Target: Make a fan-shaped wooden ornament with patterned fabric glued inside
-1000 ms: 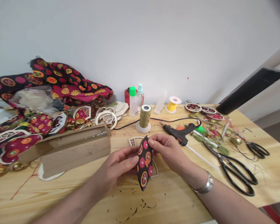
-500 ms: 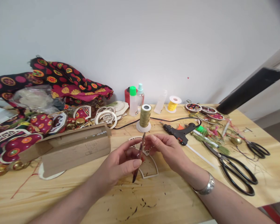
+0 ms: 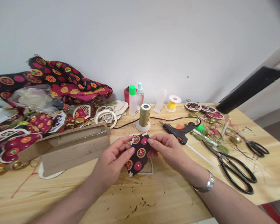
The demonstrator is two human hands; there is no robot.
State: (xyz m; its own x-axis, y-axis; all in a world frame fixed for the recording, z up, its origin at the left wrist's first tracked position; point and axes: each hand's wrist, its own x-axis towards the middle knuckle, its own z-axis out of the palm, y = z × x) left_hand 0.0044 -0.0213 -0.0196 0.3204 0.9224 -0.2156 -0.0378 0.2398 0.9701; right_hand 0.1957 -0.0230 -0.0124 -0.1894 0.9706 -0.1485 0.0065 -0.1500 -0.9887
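**Fabric piece pinched in both hands, mid-desk**

- A fabric piece [image 3: 139,154], black with red and yellow roundels, is held face-up just above the middle of the desk [image 3: 168,199], tilted down toward the front edge.
- Its left edge is gripped by the left hand [image 3: 111,161], thumb on top. Its upper right corner is nipped by the fingertips of the right hand [image 3: 169,151]. Both hands are closed on it; a bracelet [image 3: 206,185] is worn on the right wrist.
- A pale wooden fan frame [image 3: 151,169] lies flat on the desk directly under the piece.
- Step in hand, as judged: the piece is being presented flat over the frame, pattern up.
- A further move would call for a grip on both edges, since the piece looks thin and floppy, and for its outline to be squared to the frame.
- Behind it: a gold thread spool [image 3: 144,115] and a hot glue gun [image 3: 180,130] with its cable.
- Toward the right edge: large scissors [image 3: 233,169]. To the left: a cardboard box [image 3: 74,149].
- Hidden or unclear:
  - Most of the frame is covered.
  - The piece's underside and the fingers behind it are not seen.
  - Contact between piece and frame cannot be told.
  - The clutter at the left edge is cut off.
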